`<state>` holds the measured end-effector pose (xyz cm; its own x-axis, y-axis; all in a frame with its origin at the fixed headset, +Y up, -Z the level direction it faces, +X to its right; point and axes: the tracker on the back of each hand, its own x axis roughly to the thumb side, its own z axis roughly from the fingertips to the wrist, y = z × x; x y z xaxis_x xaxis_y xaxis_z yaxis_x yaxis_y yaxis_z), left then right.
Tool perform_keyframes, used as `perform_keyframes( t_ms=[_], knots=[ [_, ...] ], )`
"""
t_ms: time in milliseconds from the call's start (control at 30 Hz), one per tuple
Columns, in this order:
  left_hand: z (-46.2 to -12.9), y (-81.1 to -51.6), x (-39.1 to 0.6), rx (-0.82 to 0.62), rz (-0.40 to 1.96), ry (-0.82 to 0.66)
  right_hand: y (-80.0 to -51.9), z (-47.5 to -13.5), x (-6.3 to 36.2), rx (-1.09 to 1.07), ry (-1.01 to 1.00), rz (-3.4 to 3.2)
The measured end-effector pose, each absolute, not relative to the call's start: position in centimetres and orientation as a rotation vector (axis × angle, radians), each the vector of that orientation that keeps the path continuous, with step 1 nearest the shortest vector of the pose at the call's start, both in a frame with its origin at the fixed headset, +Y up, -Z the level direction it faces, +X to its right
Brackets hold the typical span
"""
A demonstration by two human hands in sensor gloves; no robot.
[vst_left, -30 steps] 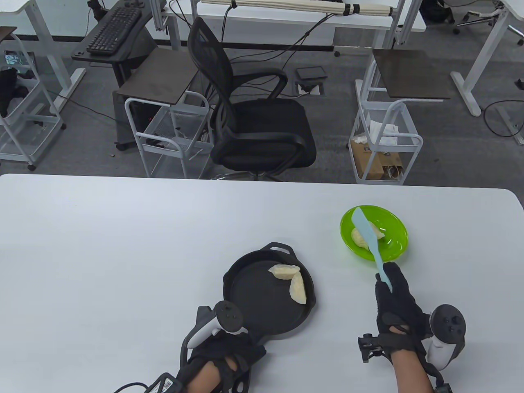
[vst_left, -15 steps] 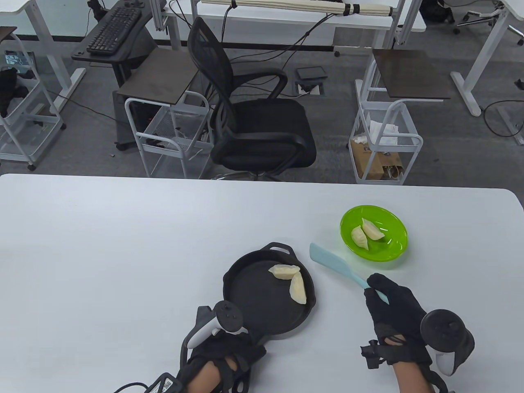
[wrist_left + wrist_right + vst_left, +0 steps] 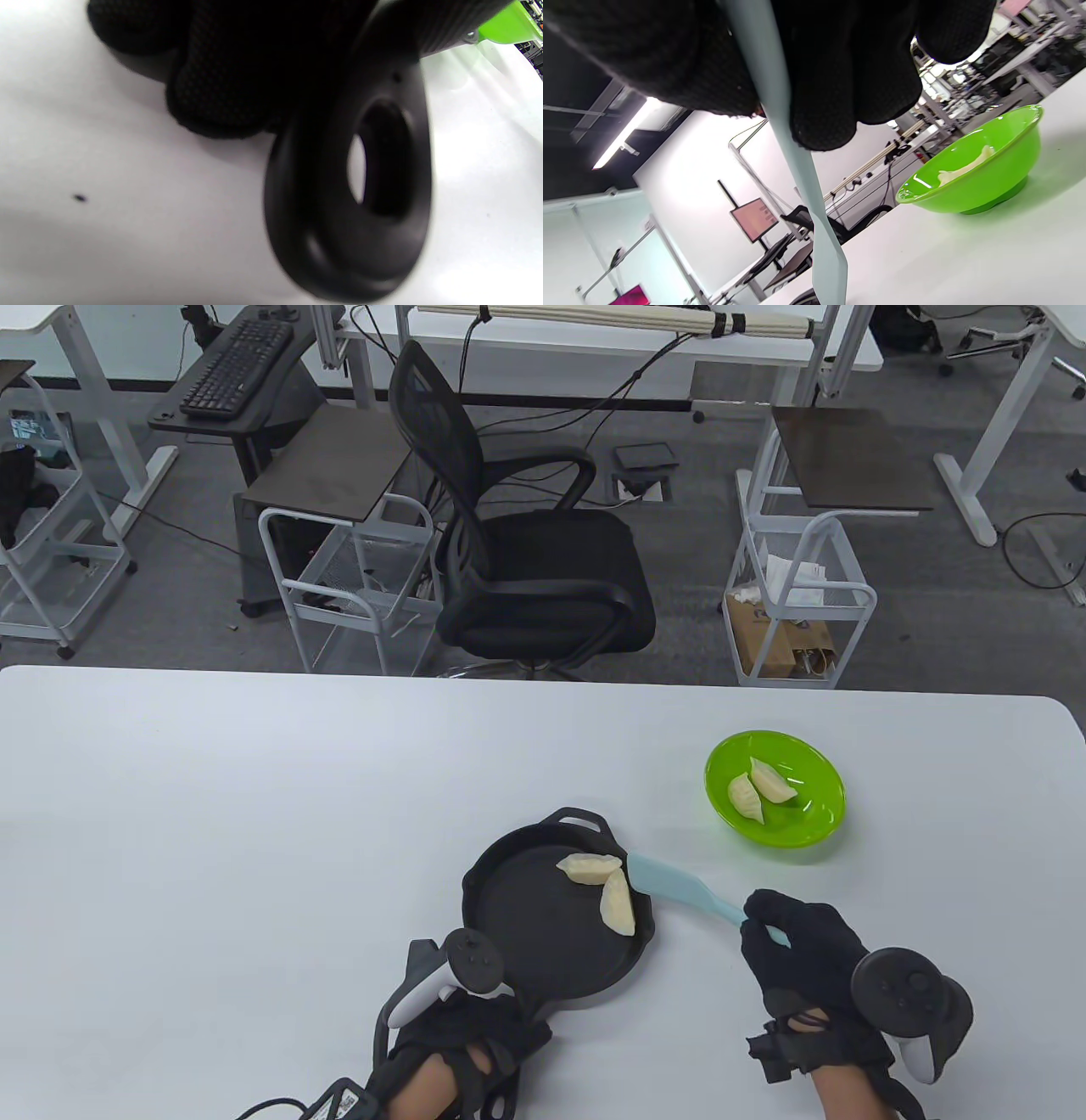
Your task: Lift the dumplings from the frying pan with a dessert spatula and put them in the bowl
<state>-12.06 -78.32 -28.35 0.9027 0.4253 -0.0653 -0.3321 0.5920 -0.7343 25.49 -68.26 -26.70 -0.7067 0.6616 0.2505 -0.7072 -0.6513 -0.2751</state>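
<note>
- Right now the right hand [image 3: 797,959] grips the handle of the pale blue dessert spatula [image 3: 679,886], fingers [image 3: 831,84] curled round it
- the spatula blade tip lies over the right rim of the black frying pan [image 3: 543,950], just beside two dumplings [image 3: 607,886] in the pan
- the left hand [image 3: 462,1039] holds the pan handle [image 3: 360,190], fingers wrapped round it
- two more dumplings [image 3: 758,791] lie in the green bowl [image 3: 814,823], which sits on the white counter [image 3: 212,831] to the right of the pan
</note>
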Motion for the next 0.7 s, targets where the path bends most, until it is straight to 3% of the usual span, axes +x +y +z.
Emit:
perform_keyframes(
  t_ms=[167, 700],
  knots=[
    [-28.3, -78.3, -12.1, -0.827, 0.442, -0.122, -68.3, -27.0, 24.8, 0.292, -0.405, 2.372],
    [-28.3, -78.3, -12.1, -0.827, 0.442, -0.122, -70.4, -28.7, 26.2, 0.349, -0.129, 2.221]
  ],
)
